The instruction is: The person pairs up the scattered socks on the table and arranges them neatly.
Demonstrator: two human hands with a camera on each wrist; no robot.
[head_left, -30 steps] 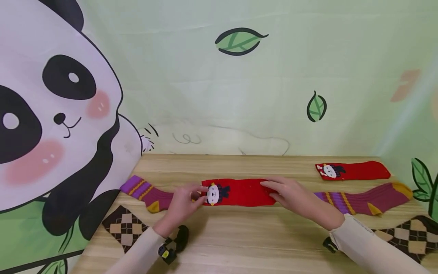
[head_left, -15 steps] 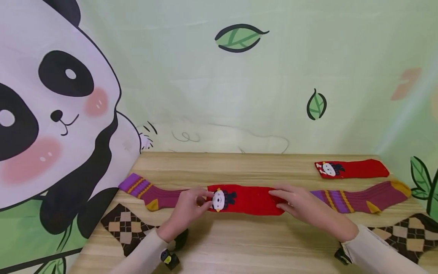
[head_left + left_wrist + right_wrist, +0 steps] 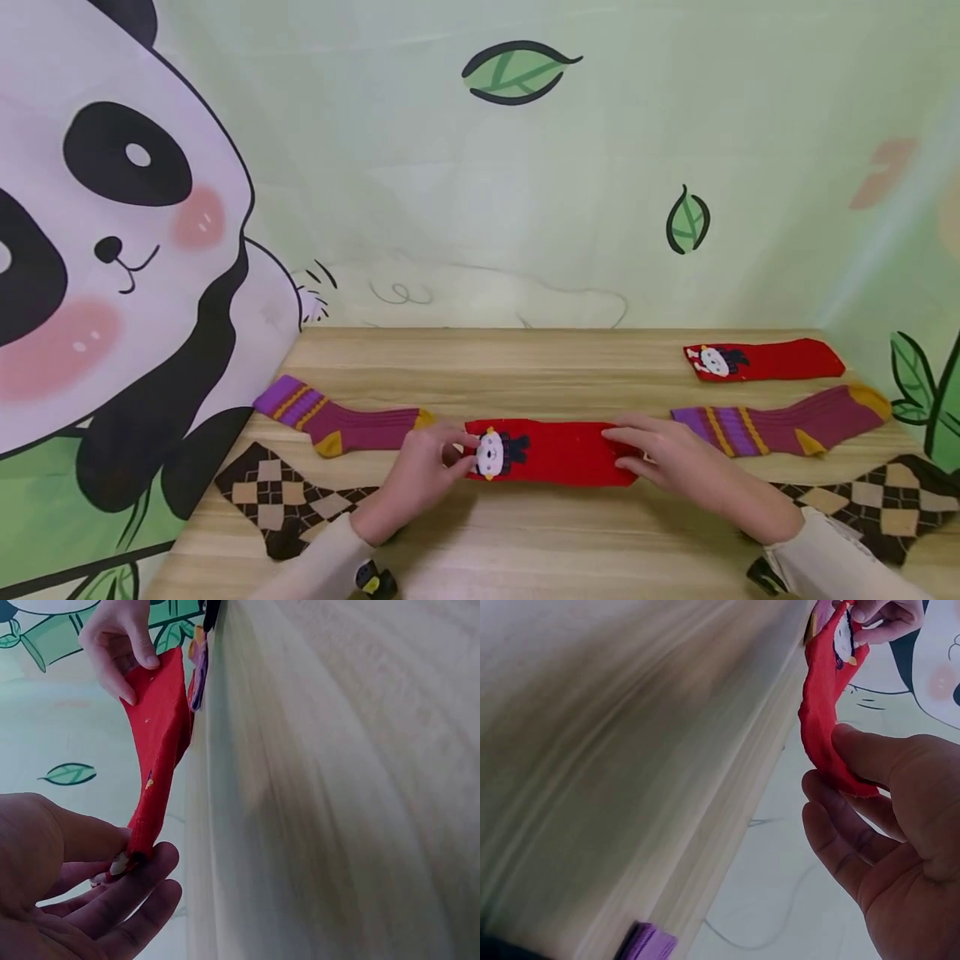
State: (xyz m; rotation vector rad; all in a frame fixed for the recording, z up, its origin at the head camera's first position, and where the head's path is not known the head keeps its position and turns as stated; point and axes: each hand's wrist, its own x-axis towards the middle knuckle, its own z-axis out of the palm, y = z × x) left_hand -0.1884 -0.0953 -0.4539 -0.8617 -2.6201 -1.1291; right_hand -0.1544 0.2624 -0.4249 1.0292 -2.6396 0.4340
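A red sock (image 3: 566,454) with a white cartoon face is stretched sideways between both hands, held above the table, as the wrist views show. My left hand (image 3: 429,468) pinches its patterned end between thumb and fingers. At the plain end, my right hand (image 3: 678,458) pinches it the same way. In the left wrist view the red sock (image 3: 159,742) hangs edge-on from the fingertips. The right wrist view shows the red sock (image 3: 821,705) bowed a little between the two grips. A matching red sock (image 3: 787,361) lies flat at the back right.
Purple-and-maroon striped socks lie at left (image 3: 367,427) and right (image 3: 795,421). Nearer the front are brown argyle socks, left (image 3: 281,500) and right (image 3: 885,504), each partly behind a forearm. A printed cloth wall (image 3: 420,208) rises behind the wooden table (image 3: 525,550).
Both hands have drawn the red sock nearer the front edge and slightly rightward in the head view. More of the left striped sock now shows. The other socks stay in place.
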